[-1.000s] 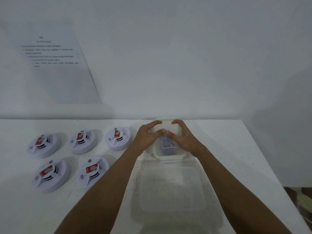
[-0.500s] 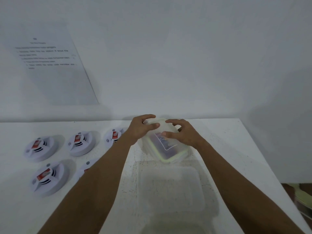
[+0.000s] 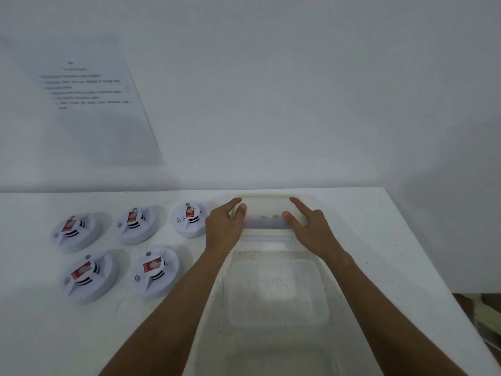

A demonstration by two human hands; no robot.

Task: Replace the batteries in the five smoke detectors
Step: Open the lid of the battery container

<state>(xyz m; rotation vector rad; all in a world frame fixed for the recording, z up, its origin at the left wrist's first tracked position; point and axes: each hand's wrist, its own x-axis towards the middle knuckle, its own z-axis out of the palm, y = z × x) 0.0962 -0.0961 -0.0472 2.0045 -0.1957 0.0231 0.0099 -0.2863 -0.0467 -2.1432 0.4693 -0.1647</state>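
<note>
A small lidded container (image 3: pixel 264 213), with dark items dimly visible inside that are judged to be batteries, is set at the back of the desk (image 3: pixel 379 240) and is clasped at its two ends by the left hand (image 3: pixel 223 230) and right hand (image 3: pixel 311 229), each grip closed on it. The five smoke detectors (image 3: pixel 154 270) lie untouched to the left. The opening step is judged in hand; next, the lid must be unlatched and lifted.

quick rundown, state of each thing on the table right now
small container: on table, both hands at its sides, lid state unclear
left hand: on container's left side
right hand: on container's right side
five smoke detectors: closed, untouched
large clear container: open, looks empty
</note>
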